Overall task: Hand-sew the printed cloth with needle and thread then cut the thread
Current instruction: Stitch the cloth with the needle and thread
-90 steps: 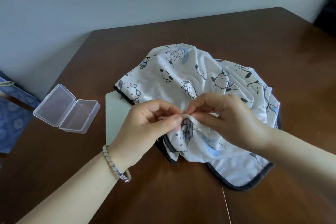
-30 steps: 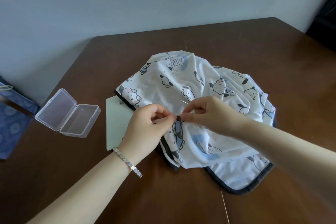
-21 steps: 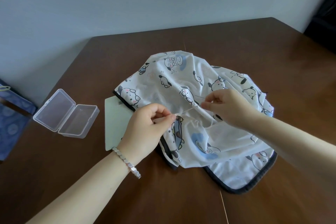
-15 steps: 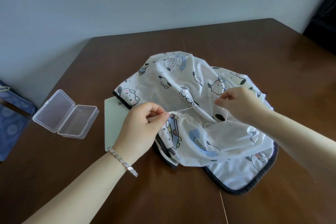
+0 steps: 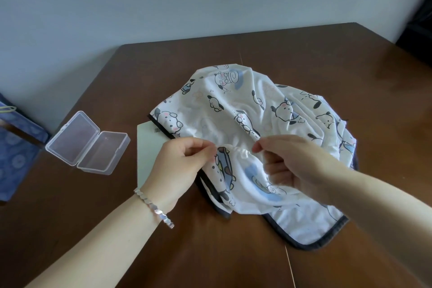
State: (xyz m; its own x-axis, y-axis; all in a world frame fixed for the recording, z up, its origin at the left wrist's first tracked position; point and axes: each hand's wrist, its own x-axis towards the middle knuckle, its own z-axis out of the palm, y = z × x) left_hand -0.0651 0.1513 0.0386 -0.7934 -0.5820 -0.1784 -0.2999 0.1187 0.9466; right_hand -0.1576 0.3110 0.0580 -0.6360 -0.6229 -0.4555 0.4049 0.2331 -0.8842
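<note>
Head camera view, looking down on a dark brown wooden table [image 5: 304,58] set against a pale wall. At the far left edge, part of a blue patterned bag [image 5: 14,147] is seen beside the table. Next, a clear plastic case [image 5: 87,142] lies hinged open near the table's left edge; both halves look empty, so its contents seem to have been taken out for the sewing. To its right, a pale green card [image 5: 149,147] is partly covered by the cloth. The left hand [image 5: 180,168], with a silver bracelet [image 5: 154,206] at the wrist, is closed in a pinch on a gathered fold of the printed cloth [image 5: 245,105], apparently to hold the seam steady. The cloth, white with cartoon puppy prints and dark edging, is heaped at the table's centre. The puckered fold is stretched between the two hands, probably so the stitches can be drawn snug. The right hand [image 5: 292,166] is held at the fold's other end, thumb and forefinger brought together; whether a needle or thread is gripped cannot be told, as neither is visible. No scissors are seen, and cutting appears not yet reached.
</note>
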